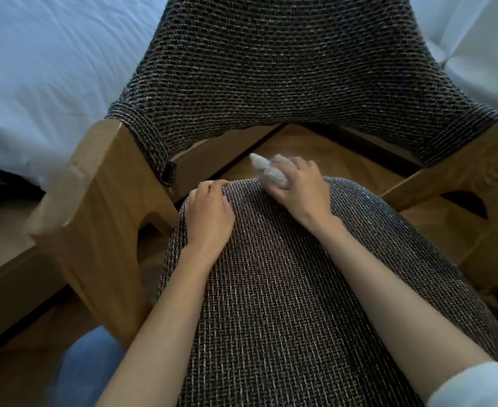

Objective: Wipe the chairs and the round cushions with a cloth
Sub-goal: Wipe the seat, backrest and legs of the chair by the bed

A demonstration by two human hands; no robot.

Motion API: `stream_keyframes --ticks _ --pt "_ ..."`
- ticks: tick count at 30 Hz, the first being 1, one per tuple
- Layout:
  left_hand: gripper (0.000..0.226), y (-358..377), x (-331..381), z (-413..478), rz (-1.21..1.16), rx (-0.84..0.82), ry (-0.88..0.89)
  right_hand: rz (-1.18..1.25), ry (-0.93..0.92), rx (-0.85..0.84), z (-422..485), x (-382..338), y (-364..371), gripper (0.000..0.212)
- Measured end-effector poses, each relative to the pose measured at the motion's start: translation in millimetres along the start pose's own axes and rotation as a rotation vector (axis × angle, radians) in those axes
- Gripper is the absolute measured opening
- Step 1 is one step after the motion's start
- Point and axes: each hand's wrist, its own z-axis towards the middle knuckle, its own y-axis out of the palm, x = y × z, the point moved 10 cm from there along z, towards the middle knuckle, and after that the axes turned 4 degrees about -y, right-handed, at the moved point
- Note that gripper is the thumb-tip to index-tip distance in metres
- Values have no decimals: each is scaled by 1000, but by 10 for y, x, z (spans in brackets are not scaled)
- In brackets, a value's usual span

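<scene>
A round cushion point(286, 289) in dark woven fabric fills the lower middle of the head view, tilted up toward me. My left hand point(209, 212) grips its far left edge, fingers curled over the rim. My right hand point(300, 186) holds a bunched pale cloth point(268, 170) against the cushion's far edge. Behind the cushion stands a wooden chair point(103, 207) with a backrest point(286, 71) in the same woven fabric. The bare wooden seat point(315, 148) shows between cushion and backrest.
A bed with white sheets point(45, 69) lies to the left behind the chair, and more white bedding point(482, 39) sits at the upper right. The chair's wooden arms point(462, 195) flank the cushion. Wooden floor shows at the lower left.
</scene>
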Motion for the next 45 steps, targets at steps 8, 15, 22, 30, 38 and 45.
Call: stream_keyframes --ticks 8,15,22,30,38,45 --pt "38 -6 -83 35 -7 0 -71 83 142 -462 -42 52 687 45" --pt "38 1 -80 48 3 -8 -78 10 119 -206 2 -113 478 62" --pt "40 -88 -202 56 -48 40 -137 220 -15 -26 104 -402 320 41" --pt "45 31 -202 55 -36 -26 -106 -41 -8 -113 124 -545 486 31" --pt "42 259 -102 39 202 -144 37 -247 249 -40 -88 899 -114 31" --pt "43 283 -47 12 216 -161 63 -268 483 -77 -184 1048 -52 46"
